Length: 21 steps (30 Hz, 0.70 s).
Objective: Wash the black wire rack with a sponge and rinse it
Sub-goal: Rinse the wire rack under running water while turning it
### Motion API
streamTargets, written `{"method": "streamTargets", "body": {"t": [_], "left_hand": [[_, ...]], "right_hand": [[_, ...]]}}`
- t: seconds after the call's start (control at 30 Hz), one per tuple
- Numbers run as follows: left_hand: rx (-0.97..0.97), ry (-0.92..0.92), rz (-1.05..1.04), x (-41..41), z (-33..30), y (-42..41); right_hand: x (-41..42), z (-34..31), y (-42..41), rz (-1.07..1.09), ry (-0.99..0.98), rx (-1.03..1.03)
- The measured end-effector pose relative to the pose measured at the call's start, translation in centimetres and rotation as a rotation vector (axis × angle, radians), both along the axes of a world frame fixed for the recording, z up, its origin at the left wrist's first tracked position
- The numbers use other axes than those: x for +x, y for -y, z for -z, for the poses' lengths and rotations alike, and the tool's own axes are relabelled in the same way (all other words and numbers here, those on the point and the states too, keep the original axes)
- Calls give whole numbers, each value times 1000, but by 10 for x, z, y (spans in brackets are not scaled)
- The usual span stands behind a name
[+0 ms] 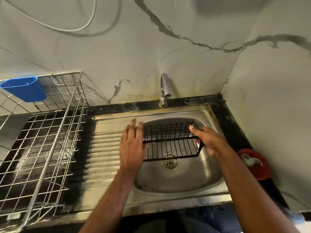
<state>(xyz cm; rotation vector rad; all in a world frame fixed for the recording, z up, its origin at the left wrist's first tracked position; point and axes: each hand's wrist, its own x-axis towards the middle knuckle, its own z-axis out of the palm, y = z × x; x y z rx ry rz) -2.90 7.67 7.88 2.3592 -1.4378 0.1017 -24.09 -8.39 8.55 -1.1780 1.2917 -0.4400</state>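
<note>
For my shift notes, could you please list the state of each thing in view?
black wire rack: held over the sink
sink: unplugged, no standing water
tap: off
left hand: flat against rack's end
right hand: gripping rack
silver dish rack: empty

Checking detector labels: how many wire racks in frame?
2. The black wire rack is over the sink, gripped by the right hand, left hand flat against its left end. A silver dish rack stands left of the sink.

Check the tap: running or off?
Off, as far as visible: no stream falls from the tap spout to the sink.
</note>
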Motion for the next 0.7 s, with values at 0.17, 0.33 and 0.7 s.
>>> {"method": "streamTargets", "body": {"t": [0.17,0.33,0.7], "left_hand": [[-97,-1100,-112,7,19,-6],[-150,-1510,-137,9,11,-8],[-250,-1105,25,0,6,-24]], "right_hand": [[-11,2,-12,-32,75,-249],[-30,0,-15,-22,83,-382],[-50,21,-35,-116,-12,-539]]}}
